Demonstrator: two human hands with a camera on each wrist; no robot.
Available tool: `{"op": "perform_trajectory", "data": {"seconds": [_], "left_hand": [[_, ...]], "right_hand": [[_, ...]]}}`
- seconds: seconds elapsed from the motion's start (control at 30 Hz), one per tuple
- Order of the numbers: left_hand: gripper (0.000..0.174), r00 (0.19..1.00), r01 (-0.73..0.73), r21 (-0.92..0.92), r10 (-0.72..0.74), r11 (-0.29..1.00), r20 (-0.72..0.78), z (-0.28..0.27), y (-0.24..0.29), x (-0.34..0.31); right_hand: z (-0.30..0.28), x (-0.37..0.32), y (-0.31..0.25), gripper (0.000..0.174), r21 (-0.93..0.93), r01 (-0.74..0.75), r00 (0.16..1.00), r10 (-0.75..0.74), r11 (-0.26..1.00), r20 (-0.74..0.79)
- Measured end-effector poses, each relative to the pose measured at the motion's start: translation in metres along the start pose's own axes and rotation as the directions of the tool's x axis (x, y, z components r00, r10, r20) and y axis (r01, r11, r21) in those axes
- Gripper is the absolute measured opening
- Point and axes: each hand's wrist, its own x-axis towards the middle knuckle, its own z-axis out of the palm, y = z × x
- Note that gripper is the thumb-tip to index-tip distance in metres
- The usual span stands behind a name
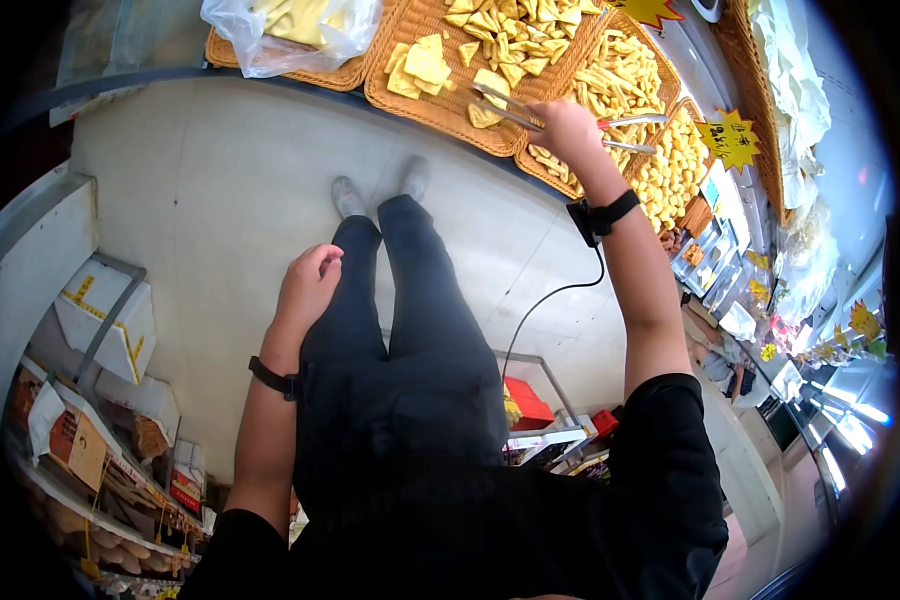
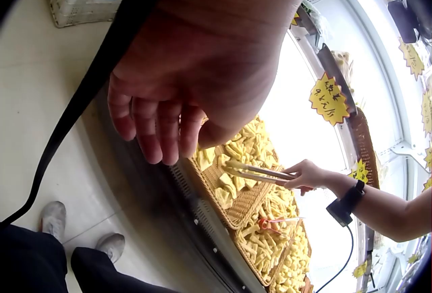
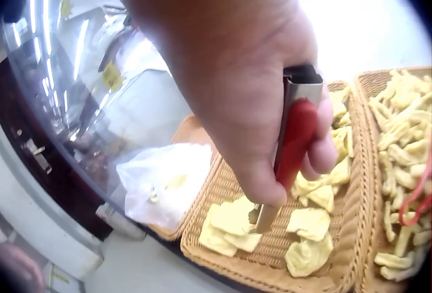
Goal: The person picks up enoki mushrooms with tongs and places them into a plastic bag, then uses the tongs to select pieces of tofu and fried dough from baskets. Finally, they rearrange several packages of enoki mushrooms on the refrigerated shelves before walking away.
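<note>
My right hand [image 1: 570, 132] grips metal tongs [image 2: 260, 171] with a red handle [image 3: 297, 141] over a woven basket [image 3: 270, 247]. In the right wrist view the tongs point down between a small pile of flat yellow pieces [image 3: 233, 222] and a couple of folded ones [image 3: 308, 252]. Whether the tips touch any piece, I cannot tell. My left hand [image 1: 308, 285] hangs away from the baskets in the head view, holding nothing, its fingers loosely bent [image 2: 165, 121].
Beside that basket are one with yellow strips [image 1: 620, 75] and a second pair of red-handled tongs [image 3: 412, 205], and one with small chunks [image 1: 665, 185]. A plastic bag [image 1: 290, 35] lies on the other side. Yellow price signs [image 1: 728, 140] stand behind; a white box [image 1: 105, 315] is at left.
</note>
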Motion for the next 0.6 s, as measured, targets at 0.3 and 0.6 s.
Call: {"op": "perform_trajectory", "data": {"seconds": [0.3,0.6], "left_hand": [[0.017,1.000,0.007,-0.004,-0.007,1.000,-0.001,-0.002,0.004,0.002],[0.017,1.000,-0.018,0.024,0.018,1.000,0.005,-0.004,0.004,0.006]], "right_hand": [[-0.026,-0.009,0.048,0.039,0.084,-0.306,0.935,0.316,0.948,-0.162],[-0.017,-0.017,0.035,0.044,0.159,-0.314,0.921,0.341,0.936,-0.187]]}}
